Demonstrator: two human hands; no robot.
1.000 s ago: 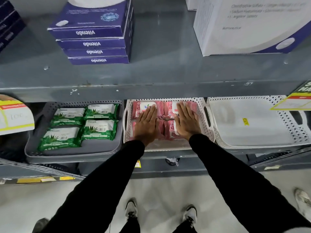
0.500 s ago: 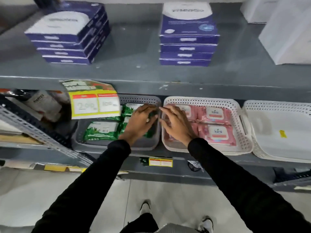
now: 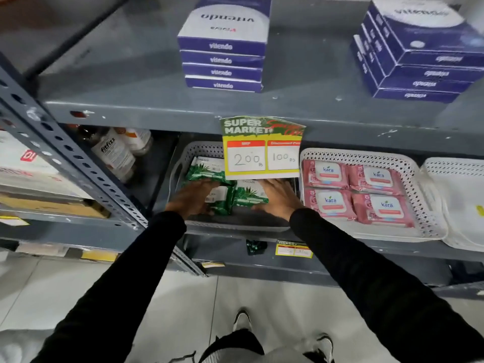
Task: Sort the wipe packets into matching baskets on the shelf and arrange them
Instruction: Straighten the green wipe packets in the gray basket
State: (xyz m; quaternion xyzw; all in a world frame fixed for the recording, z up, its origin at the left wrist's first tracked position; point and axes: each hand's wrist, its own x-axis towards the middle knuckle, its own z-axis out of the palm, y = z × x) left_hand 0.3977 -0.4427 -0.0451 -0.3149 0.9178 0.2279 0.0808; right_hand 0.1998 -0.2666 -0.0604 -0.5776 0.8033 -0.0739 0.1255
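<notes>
Both hands are inside the grey basket [image 3: 180,166] on the lower shelf, among the green wipe packets [image 3: 203,170]. My left hand [image 3: 192,199] lies flat on a front green packet [image 3: 222,197]. My right hand [image 3: 279,196] rests against the right side of another green packet [image 3: 250,195], fingers spread. To the right, a white basket [image 3: 416,184] holds several pink "kara" wipe packets [image 3: 327,174] laid flat in two rows. A hanging price sign hides the back right of the grey basket.
A yellow "Super Market" price sign [image 3: 262,150] hangs from the upper shelf edge. An empty white basket [image 3: 461,205] sits at far right. Stacks of blue boxes [image 3: 222,61] stand on the upper shelf. Bottles [image 3: 115,153] stand behind the slanted shelf upright [image 3: 65,163].
Both hands left the pink packets and moved left into the grey basket, now pressing on the green packets. The view has swung left with them.
</notes>
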